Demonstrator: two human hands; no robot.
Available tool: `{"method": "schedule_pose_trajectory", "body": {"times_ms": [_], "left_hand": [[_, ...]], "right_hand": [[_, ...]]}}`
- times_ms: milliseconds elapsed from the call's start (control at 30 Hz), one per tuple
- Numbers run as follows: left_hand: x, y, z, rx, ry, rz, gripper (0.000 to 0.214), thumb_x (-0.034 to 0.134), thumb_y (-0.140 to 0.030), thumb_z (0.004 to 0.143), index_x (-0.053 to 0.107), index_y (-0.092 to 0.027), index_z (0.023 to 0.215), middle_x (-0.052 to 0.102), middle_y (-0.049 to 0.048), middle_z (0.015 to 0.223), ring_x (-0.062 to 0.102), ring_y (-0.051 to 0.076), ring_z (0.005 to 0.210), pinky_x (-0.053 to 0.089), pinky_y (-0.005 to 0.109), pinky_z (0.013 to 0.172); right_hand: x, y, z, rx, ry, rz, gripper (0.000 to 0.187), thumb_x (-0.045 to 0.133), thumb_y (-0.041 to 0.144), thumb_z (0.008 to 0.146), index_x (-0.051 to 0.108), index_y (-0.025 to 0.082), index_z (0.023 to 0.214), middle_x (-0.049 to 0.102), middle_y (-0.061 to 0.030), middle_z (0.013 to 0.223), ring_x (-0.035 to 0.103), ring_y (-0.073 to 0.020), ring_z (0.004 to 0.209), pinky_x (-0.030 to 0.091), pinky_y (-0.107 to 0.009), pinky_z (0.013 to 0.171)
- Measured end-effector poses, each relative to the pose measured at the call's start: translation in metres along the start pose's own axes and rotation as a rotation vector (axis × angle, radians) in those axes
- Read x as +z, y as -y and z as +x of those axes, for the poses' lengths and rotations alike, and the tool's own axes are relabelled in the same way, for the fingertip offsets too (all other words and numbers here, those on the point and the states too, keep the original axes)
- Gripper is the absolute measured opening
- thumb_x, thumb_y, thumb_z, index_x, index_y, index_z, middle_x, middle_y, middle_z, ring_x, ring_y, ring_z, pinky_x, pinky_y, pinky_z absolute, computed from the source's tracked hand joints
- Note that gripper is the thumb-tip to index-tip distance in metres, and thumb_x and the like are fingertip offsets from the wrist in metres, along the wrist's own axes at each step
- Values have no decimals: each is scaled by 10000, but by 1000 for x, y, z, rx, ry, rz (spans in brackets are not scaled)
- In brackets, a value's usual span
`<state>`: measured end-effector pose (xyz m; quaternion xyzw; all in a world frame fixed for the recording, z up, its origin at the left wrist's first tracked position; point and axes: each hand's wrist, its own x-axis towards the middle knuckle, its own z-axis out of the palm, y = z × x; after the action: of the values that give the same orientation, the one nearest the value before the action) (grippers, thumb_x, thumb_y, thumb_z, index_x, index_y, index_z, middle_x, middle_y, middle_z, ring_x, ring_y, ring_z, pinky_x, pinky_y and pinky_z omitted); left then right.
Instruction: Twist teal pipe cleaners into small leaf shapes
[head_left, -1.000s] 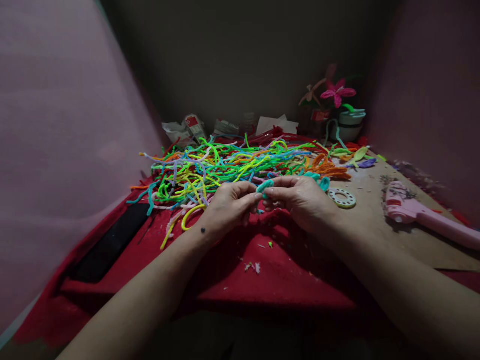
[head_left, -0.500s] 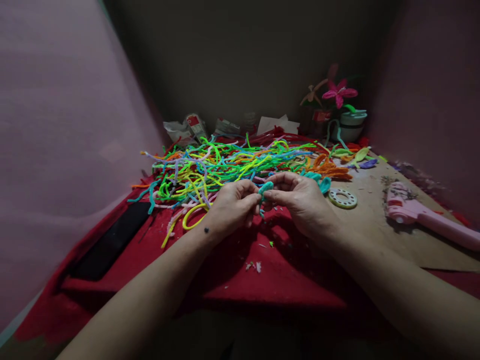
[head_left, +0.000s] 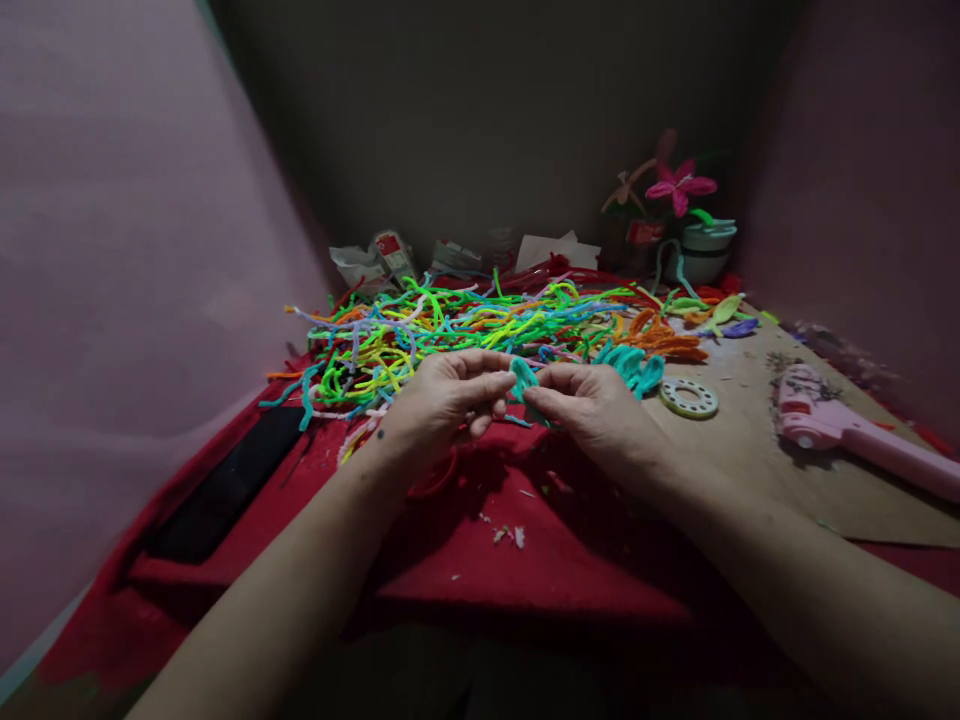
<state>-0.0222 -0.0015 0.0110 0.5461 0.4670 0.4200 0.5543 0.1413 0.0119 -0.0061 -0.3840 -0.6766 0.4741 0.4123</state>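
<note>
My left hand [head_left: 442, 400] and my right hand [head_left: 592, 405] meet over the red cloth [head_left: 540, 560], fingertips pinched on a small teal pipe cleaner [head_left: 521, 378] bent into a loop between them. Both hands are closed on it. Just behind the hands lies a wide heap of coloured pipe cleaners [head_left: 465, 325] in green, yellow, blue, orange and lilac. More folded teal pieces [head_left: 634, 365] lie right of my right hand.
A white ring-shaped disc [head_left: 688, 397] and a pink glue gun [head_left: 847, 430] rest on brown cardboard [head_left: 787, 470] at the right. A pot with a pink pipe-cleaner flower [head_left: 679, 185] stands at the back right. Crumpled packets [head_left: 375, 260] lie at the back. Pink walls close both sides.
Both hands have lifted slightly and turned the teal piece; its loop now stands more upright between the fingertips. The view shifted a little.
</note>
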Motion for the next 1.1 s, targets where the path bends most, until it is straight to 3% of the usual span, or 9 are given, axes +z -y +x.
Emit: {"method": "schedule_pose_trajectory", "body": {"times_ms": [167, 367, 500, 600, 667, 867, 1000, 1100], "left_hand": [[9, 3, 0, 57, -19, 27, 167, 635, -294, 715, 572, -151, 774, 553, -40, 553, 407, 18, 353, 250, 129, 326], [28, 5, 0, 188, -192, 203, 150, 581, -250, 751, 514, -144, 668, 544, -46, 505, 415, 34, 346, 302, 149, 346], [31, 13, 0, 302, -271, 365, 134, 568, -228, 753, 544, -150, 646, 495, -60, 469, 420, 44, 383, 334, 160, 385], [31, 18, 0, 363, -328, 445, 126, 577, -226, 745, 571, -154, 642, 487, -60, 471, 419, 45, 406, 338, 163, 406], [30, 17, 1, 362, -347, 421, 122, 589, -217, 733, 575, -152, 631, 485, -61, 466, 414, 43, 402, 334, 164, 401], [24, 5, 3, 254, -263, 106, 149, 639, -239, 686, 528, -154, 633, 509, -64, 480, 387, 34, 351, 289, 165, 350], [17, 1, 1, 160, -125, 117, 126, 630, -262, 700, 594, -152, 749, 529, -53, 514, 392, 32, 364, 271, 162, 356], [16, 2, 1, 142, -129, 183, 125, 632, -257, 698, 599, -137, 703, 500, -52, 473, 386, 32, 362, 266, 163, 359]], "right_hand": [[1, -3, -1, -2, 54, 42, 207, 498, 257, 715, 596, 135, 581, 533, 8, 548, 444, -105, 557, 329, -243, 563], [4, -9, 1, -14, -14, -44, 232, 434, 204, 706, 603, 131, 564, 544, 5, 537, 461, -108, 546, 341, -238, 565], [8, -7, -2, -23, -87, -261, 235, 427, 202, 704, 594, 141, 550, 530, 1, 511, 429, -106, 502, 311, -240, 520], [11, -5, -4, -96, -144, -514, 227, 431, 191, 723, 632, 140, 630, 592, -33, 583, 474, -126, 551, 324, -259, 575], [12, -5, -4, -115, -149, -557, 224, 430, 182, 729, 640, 144, 660, 607, -40, 611, 482, -129, 569, 329, -261, 593], [4, -4, -1, -5, 34, -73, 233, 435, 202, 728, 578, 137, 557, 541, 0, 530, 444, -99, 521, 332, -227, 531], [1, -3, -1, 63, 70, 26, 202, 488, 223, 711, 598, 128, 570, 513, 11, 503, 387, -81, 478, 293, -225, 488], [3, -3, -2, 102, 106, 92, 191, 521, 238, 704, 627, 117, 601, 537, -1, 519, 377, -77, 472, 290, -227, 485]]}}
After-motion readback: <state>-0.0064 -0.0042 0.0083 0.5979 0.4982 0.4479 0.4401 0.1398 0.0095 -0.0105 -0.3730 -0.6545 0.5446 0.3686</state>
